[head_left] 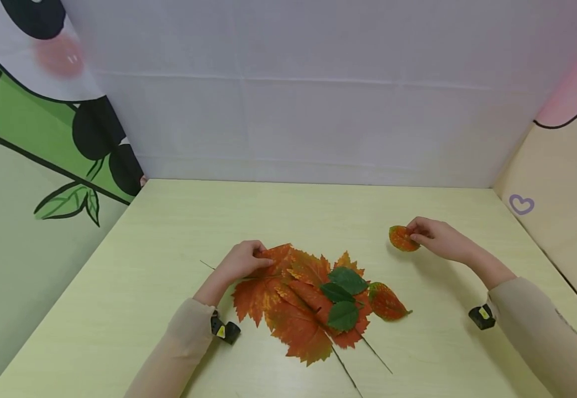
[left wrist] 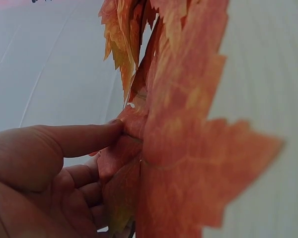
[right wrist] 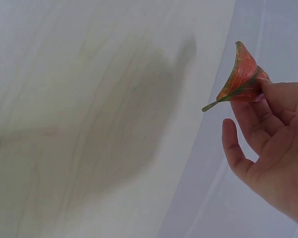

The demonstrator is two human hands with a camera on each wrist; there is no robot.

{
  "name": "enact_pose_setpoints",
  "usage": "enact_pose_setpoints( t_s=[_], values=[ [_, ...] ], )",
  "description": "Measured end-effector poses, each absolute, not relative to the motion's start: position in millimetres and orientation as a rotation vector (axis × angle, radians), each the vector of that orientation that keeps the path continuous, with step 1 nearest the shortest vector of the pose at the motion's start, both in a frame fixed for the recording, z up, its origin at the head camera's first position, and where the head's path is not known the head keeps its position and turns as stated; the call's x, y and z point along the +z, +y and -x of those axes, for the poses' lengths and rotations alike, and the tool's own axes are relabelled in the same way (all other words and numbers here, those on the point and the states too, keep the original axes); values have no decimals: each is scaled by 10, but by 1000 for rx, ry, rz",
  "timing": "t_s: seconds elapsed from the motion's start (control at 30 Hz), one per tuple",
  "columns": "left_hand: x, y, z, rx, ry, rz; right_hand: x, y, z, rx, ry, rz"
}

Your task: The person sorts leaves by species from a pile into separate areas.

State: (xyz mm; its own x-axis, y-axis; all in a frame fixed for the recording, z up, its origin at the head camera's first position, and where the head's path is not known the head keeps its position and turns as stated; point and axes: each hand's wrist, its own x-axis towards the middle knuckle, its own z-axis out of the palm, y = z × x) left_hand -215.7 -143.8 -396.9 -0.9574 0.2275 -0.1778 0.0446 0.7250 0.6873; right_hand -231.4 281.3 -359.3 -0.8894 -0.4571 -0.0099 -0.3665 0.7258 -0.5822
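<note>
My left hand (head_left: 242,260) pinches the edge of an orange-red maple leaf (left wrist: 181,144) between thumb and fingers. That leaf belongs to a pile of orange maple leaves (head_left: 298,331) lying in the middle of the table. Several green leaves (head_left: 349,280) rest on the right part of the pile, and a red-orange oval leaf (head_left: 388,302) lies at its right edge. Up and to the right, my right hand (head_left: 435,237) holds a small red-orange leaf (right wrist: 242,74) with a green stem, pinched between thumb and fingers above the table.
Thin dark stems (head_left: 344,367) stick out of the pile toward the table's front. The pale yellow table (head_left: 268,210) ends at a whitish cloth backdrop (head_left: 318,121). Printed side panels stand at the left and right, the right one (head_left: 557,193) bearing a small heart.
</note>
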Motion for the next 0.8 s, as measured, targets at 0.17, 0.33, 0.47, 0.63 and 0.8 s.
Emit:
enact_pose_setpoints(
  t_s=[0.17, 0.33, 0.47, 0.63, 0.8],
  values=[
    [-3988, -1443, 2175, 1056, 2682, -220, -3620, 2907, 2428, -865, 2829, 583],
    [-3984, -1438, 2179, 1053, 2681, -217, -3649, 3013, 2510, -887, 2873, 491],
    [-3980, -1437, 2168, 1046, 2675, -210, -3696, 3116, 2586, -958, 2915, 453],
    [-3975, -1441, 2157, 1049, 2674, -217, -3718, 3194, 2662, -948, 2949, 358],
    [-3967, -1447, 2153, 1075, 2658, -233, -3716, 3231, 2706, -885, 2948, 277]
  ],
)
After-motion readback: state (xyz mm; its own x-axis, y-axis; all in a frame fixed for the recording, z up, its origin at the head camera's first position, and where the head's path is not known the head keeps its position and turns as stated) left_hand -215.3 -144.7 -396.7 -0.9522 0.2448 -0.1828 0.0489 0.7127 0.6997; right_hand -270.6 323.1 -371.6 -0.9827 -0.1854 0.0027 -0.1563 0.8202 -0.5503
